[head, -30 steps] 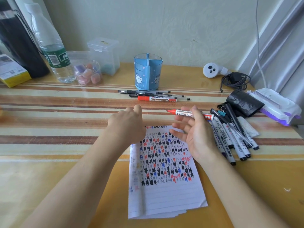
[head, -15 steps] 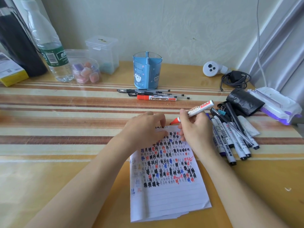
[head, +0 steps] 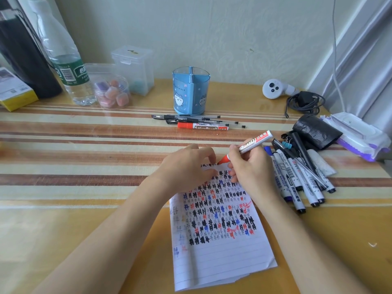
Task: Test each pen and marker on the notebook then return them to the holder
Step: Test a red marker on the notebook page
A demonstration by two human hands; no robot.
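Striped desk [head: 84,166]: red-capped whiteboard marker [head: 252,143] in right hand [head: 252,166].

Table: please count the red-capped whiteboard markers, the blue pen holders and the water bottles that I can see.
Red-capped whiteboard markers: 2
Blue pen holders: 1
Water bottles: 1
Total: 4

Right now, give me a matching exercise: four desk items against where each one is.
Items:
1. red marker
2. blue holder
3. water bottle
4. marker pile

Places:
A. far left, by the wall
B. right of the notebook
C. in the right hand
D. centre back, behind loose pens

Pairs: 1-C, 2-D, 3-A, 4-B
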